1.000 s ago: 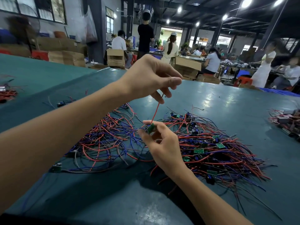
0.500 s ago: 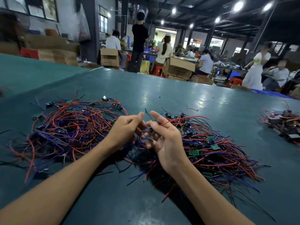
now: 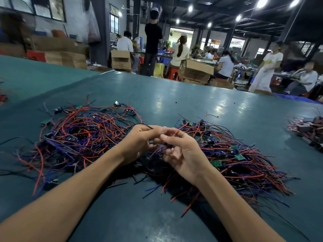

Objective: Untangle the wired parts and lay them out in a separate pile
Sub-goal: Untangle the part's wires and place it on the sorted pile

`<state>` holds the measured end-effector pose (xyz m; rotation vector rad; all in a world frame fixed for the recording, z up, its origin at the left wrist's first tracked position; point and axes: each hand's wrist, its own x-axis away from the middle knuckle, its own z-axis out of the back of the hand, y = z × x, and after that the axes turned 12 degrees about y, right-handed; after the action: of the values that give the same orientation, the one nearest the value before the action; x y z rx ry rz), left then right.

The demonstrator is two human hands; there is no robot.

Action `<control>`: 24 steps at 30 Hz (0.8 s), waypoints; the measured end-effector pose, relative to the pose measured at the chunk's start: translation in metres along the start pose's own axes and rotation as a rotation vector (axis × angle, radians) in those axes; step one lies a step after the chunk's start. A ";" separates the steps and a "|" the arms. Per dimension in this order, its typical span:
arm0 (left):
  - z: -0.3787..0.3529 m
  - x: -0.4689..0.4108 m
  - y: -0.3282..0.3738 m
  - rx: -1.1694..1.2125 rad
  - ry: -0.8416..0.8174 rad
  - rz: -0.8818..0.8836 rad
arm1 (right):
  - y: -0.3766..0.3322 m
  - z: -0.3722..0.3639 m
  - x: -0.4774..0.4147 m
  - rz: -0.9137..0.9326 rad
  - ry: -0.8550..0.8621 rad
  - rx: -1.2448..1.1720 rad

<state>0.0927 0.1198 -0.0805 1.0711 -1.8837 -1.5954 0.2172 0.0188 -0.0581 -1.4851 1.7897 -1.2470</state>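
Teal table [image 3: 174, 105]. Close in, left hand [image 3: 139, 143] and right hand [image 3: 186, 155] together, fingers curled, pinching wires [image 3: 178, 131] (red, black, blue) between left pile [image 3: 78, 137] and right pile [image 3: 236, 159], green boards showing. Beyond, boxes [image 3: 196, 70], workers [image 3: 180, 51].

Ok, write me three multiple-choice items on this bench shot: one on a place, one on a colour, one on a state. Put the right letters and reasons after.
1. Where do the left hand and right hand meet?
A. Between the left pile and right pile
B. On a cardboard box
C. At the far workbenches

2. What colour are the small boards in the right pile?
A. Yellow
B. Green
C. White

3. What are the hands doing?
A. Lying flat, empty
B. Hanging at the sides
C. Pinching wires

Key: A, both hands sit in the gap between the piles; B, the boards show green; C, fingers curl round thin wires.
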 end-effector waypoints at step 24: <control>0.006 0.003 0.009 0.234 -0.086 0.135 | -0.004 0.005 0.009 0.126 -0.144 0.211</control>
<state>0.0839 0.1209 -0.0732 0.9570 -2.1927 -1.3922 0.2211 0.0089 -0.0554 -1.2905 1.5798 -1.1940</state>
